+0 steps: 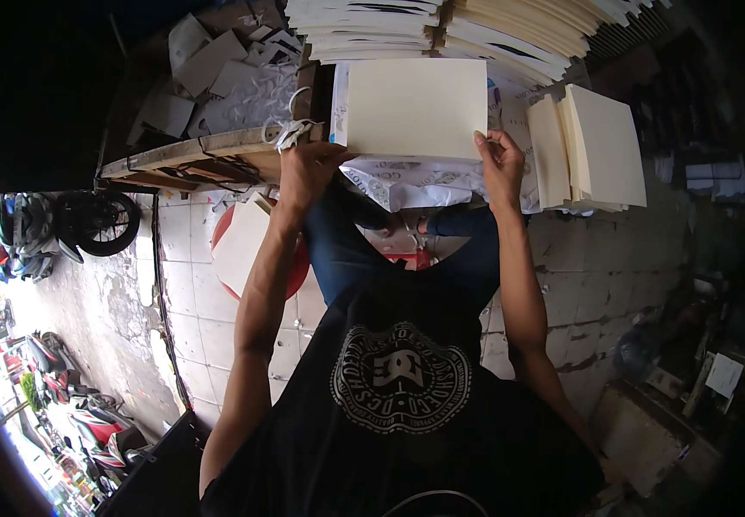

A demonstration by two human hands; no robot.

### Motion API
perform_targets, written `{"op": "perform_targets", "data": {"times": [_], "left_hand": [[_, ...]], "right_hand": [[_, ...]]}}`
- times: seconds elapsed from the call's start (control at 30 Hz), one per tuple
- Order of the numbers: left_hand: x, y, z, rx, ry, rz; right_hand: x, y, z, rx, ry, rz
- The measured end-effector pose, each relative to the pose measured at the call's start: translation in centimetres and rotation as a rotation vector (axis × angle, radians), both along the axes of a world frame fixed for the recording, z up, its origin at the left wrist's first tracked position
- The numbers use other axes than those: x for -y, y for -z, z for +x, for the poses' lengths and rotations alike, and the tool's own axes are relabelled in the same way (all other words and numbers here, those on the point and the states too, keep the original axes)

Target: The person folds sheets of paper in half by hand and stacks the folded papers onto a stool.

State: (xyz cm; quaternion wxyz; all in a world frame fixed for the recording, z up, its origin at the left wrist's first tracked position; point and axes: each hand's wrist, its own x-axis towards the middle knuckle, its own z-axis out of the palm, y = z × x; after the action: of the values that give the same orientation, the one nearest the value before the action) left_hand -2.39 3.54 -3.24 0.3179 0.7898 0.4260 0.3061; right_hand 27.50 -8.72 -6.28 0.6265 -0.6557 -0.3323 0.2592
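- The right hand [503,165] pinches the near right corner of the cream sheet [417,108], thumb on top.
- The left hand [305,177], fingers curled, is at the sheet's near left corner; I cannot tell whether it grips the edge.
- The cream sheet lies flat over a printed white covering [411,187], which shows along the sheet's near side.
- Right of the sheet stand upright cream boards [607,146].
- Beyond the sheet are stacked cream pieces [519,33].
- Left of it, paper scraps [239,102] fill a wooden-edged bin [184,158].
- Nearer the person, left of it, a red stool [296,274] holds pale boards [241,246].
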Motion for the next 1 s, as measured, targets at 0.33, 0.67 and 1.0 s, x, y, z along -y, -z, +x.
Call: {"op": "perform_targets", "data": {"times": [0.33,0.67,1.0], "left_hand": [[-1.0,0.8,-0.7,0.048,0.067,-0.148],[-0.8,1.1,0.0,0.183,-0.012,-0.386],[0.2,1.7,0.9,0.150,-0.219,-0.538]], "right_hand": [[-0.1,-0.4,-0.2,0.053,-0.005,-0.035],[-0.1,-0.5,-0.1,0.092,-0.010,-0.029],[0.2,-0.6,0.9,0.647,0.135,-0.049]]}}
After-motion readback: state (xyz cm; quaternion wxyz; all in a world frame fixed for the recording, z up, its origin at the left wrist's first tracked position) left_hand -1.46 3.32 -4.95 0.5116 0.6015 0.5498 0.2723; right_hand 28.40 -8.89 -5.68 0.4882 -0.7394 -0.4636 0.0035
